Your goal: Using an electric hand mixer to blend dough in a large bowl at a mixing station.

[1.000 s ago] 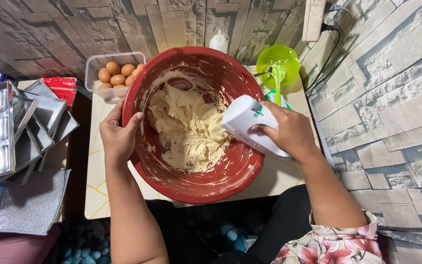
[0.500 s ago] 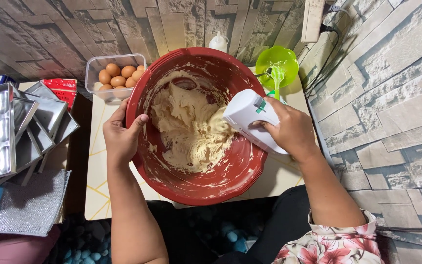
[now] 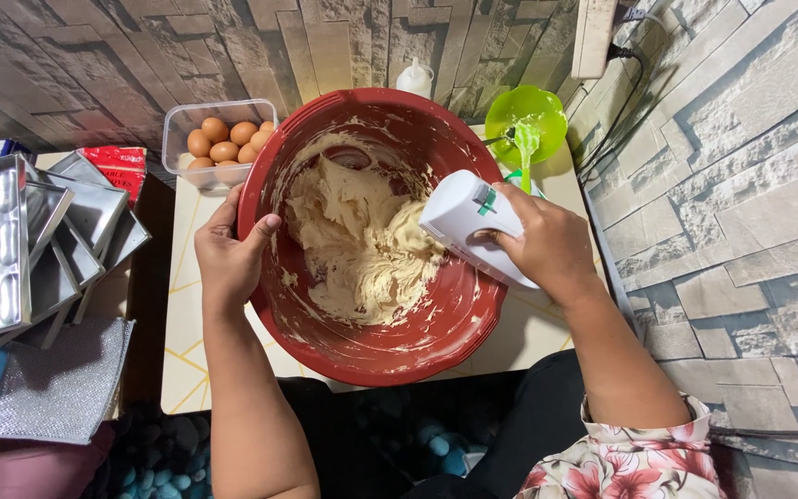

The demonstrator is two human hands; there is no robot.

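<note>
On the surface (image 3: 187, 360) by a stone-pattern wall, the left hand (image 3: 229, 261) is still gripping the red bowl's (image 3: 371, 356) rim; the right hand (image 3: 547, 242), clasping the mixer (image 3: 468, 222), is barely shifting through the batter (image 3: 362, 249).

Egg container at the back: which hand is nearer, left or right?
Left. The left hand grips the red bowl rim just below the egg container. The right hand holds the white hand mixer across the bowl, farther away.

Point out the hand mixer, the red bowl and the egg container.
hand mixer (image 3: 462, 214), head view, on its white body.
red bowl (image 3: 390, 356), head view, on the near rim.
egg container (image 3: 177, 125), head view, on its clear left wall.
</note>
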